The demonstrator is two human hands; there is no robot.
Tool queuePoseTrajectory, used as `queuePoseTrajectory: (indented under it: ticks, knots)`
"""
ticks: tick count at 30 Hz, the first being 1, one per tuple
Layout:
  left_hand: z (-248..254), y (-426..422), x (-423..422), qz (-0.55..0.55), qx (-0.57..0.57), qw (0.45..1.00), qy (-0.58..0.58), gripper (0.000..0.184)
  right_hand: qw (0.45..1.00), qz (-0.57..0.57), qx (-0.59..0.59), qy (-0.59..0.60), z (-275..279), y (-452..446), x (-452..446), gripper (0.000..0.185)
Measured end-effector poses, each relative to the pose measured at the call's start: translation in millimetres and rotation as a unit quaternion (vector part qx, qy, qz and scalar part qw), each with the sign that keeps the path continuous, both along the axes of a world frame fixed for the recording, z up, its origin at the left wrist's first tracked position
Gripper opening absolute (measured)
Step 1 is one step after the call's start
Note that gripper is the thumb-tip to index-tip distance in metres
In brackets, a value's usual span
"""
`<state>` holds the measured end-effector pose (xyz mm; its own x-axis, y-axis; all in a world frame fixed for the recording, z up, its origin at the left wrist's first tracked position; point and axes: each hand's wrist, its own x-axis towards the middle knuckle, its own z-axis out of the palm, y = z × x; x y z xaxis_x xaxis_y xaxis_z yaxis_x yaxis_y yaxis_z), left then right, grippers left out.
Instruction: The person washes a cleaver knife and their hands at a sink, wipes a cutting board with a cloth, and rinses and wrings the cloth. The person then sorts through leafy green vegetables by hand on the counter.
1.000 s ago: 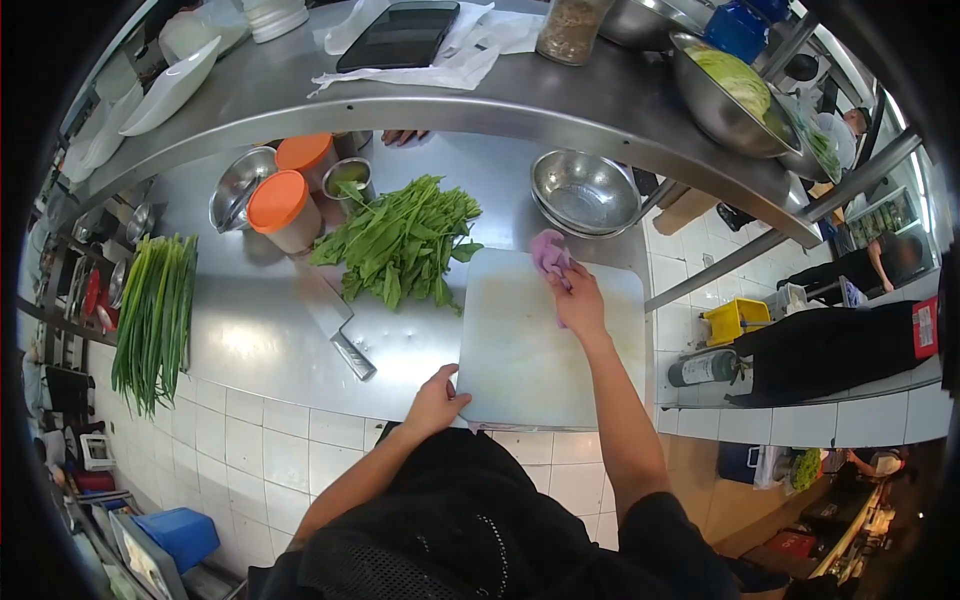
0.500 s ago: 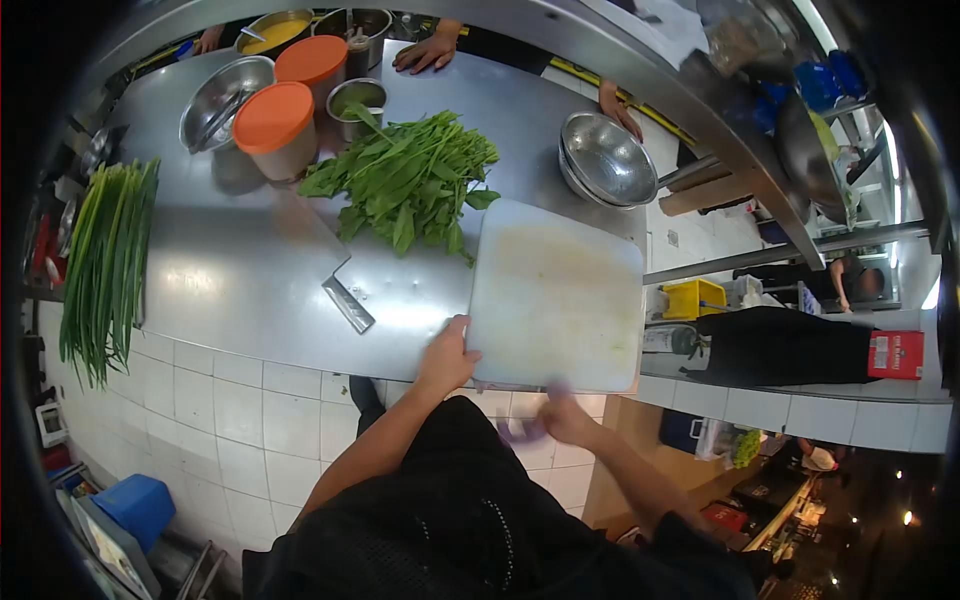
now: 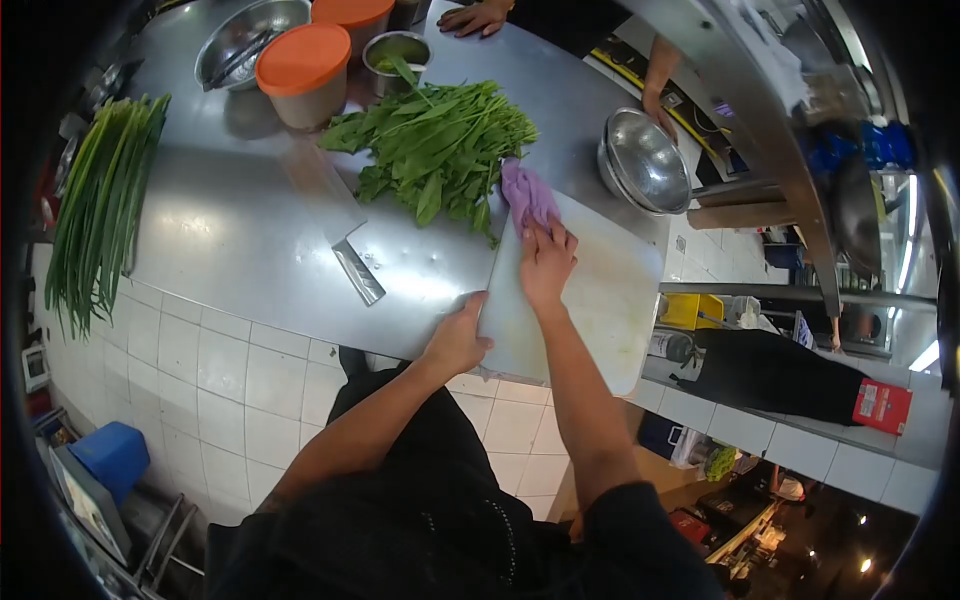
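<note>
Head view: a person's right hand (image 3: 547, 262) presses a bunched purple cloth (image 3: 527, 192) onto the upper left part of a white cutting board (image 3: 605, 290), fingers bent over the cloth. The left hand (image 3: 460, 338) is at the board's left edge, thumb and forefinger spread apart; whether its other fingers grip underneath cannot be told. The board lies near the front right of a metal table (image 3: 220, 240). Leafy greens (image 3: 440, 150) are heaped just beyond the cloth, and a cleaver (image 3: 358, 272) lies flat to the board's left. Metal bowls (image 3: 650, 165) sit nested past its far right corner. Across the table, another person's hand (image 3: 475, 18) rests on the surface. Green onions (image 3: 105, 200) lie at the far left.
</note>
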<state>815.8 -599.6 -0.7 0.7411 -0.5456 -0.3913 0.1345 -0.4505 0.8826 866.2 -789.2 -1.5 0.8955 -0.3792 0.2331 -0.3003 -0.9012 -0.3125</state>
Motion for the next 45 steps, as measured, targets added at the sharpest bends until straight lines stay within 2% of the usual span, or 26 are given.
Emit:
queuePoseTrajectory:
  ticks: [4,7,11,12,13,14,16,18,20,21,22,24,27,28,29,30,31,32,33,34,35,37,38,41,42,45]
  knots:
    - [8,5,2,-0.014,-0.017,0.999,0.028,0.073,0.987,0.145,0.026,-0.061,3,22,-109,0.016]
    - [-3,3,-3,-0.013,-0.014,0.999,-0.049,0.061,0.986,0.136,0.096,0.013,19,55,-191,0.02]
    - [-20,-7,-11,-0.018,-0.021,0.998,-0.054,0.054,0.994,0.096,0.011,-0.057,-31,8,-105,0.018]
    - [-54,-19,-19,-0.021,-0.046,0.998,-0.039,0.053,0.991,0.083,0.001,-0.103,-104,-49,-76,0.021]
    - [-73,-22,-30,0.03,-0.073,0.986,-0.147,0.053,0.98,0.054,-0.16,-0.106,-82,-41,-35,0.018]
    - [-73,-21,-30,0.016,-0.018,0.998,-0.064,0.055,0.979,0.06,-0.058,-0.185,-34,-4,-3,0.017]
    - [-82,-17,-28,0.028,-0.047,0.978,-0.202,0.055,0.972,0.033,0.023,-0.232,19,59,11,0.024]
    - [-4,9,-9,-0.024,-0.046,0.998,-0.018,0.064,0.998,0.062,0.026,-0.018,-13,-8,-27,0.032]
    - [-29,-4,-17,-0.017,-0.023,0.997,-0.067,0.079,0.985,0.152,-0.008,-0.084,-9,4,-85,0.025]
    - [-22,-1,-14,-0.011,-0.027,0.996,-0.083,0.079,0.979,0.186,0.079,-0.009,-5,-9,-113,0.025]
    - [-14,6,-15,-0.022,-0.029,0.998,-0.056,0.079,0.969,0.218,-0.013,0.113,0,-30,-139,0.042]
    - [-11,2,-15,-0.037,-0.042,0.998,-0.036,0.08,0.833,0.265,0.174,0.453,28,-72,-156,0.036]
    - [-40,-8,-12,-0.041,-0.057,0.997,-0.031,0.078,0.795,0.204,0.291,0.491,98,-66,-142,0.03]
    - [-53,-18,-11,-0.048,-0.06,0.996,-0.036,0.078,0.801,0.187,0.337,0.459,128,-51,-125,0.028]
    - [-39,-8,-10,-0.046,-0.06,0.997,-0.019,0.077,0.864,0.133,0.198,0.444,161,-15,-106,0.032]
    - [-24,0,-12,-0.042,-0.059,0.997,-0.002,0.076,0.891,0.124,0.275,0.34,122,-40,-92,0.025]
    - [-13,4,-14,-0.043,-0.059,0.997,-0.006,0.076,0.961,0.118,0.142,0.207,89,-49,-84,0.038]
    - [-1,9,-15,-0.045,-0.057,0.997,-0.007,0.077,0.961,0.123,0.142,0.204,57,-42,-84,0.038]
    - [5,14,-13,-0.045,-0.054,0.998,-0.008,0.079,0.991,0.132,0.02,0.02,26,-28,-85,0.039]
    - [1,13,-11,-0.038,-0.051,0.998,-0.012,0.079,0.972,0.134,-0.1,-0.166,12,-13,-88,0.04]
    - [-9,7,-14,-0.039,-0.044,0.998,-0.011,0.08,0.971,0.139,-0.096,-0.169,23,15,-95,0.04]
    - [-25,3,-13,-0.041,-0.035,0.999,-0.004,0.082,0.909,0.03,-0.402,-0.108,69,82,-115,0.048]
    - [-33,0,-14,-0.028,-0.033,0.997,-0.056,0.082,0.91,0.027,-0.401,-0.101,56,72,-111,0.048]
    - [-81,-24,-16,-0.027,-0.048,0.987,-0.149,0.079,0.984,0.151,-0.076,-0.063,23,30,-96,0.059]
    - [-36,1,-13,-0.055,-0.09,0.985,-0.138,0.08,0.985,0.121,-0.119,-0.014,3,14,-84,0.053]
    - [-101,-21,-16,-0.072,-0.047,0.992,-0.095,0.089,0.987,0.102,-0.119,-0.041,-14,-12,-73,0.045]
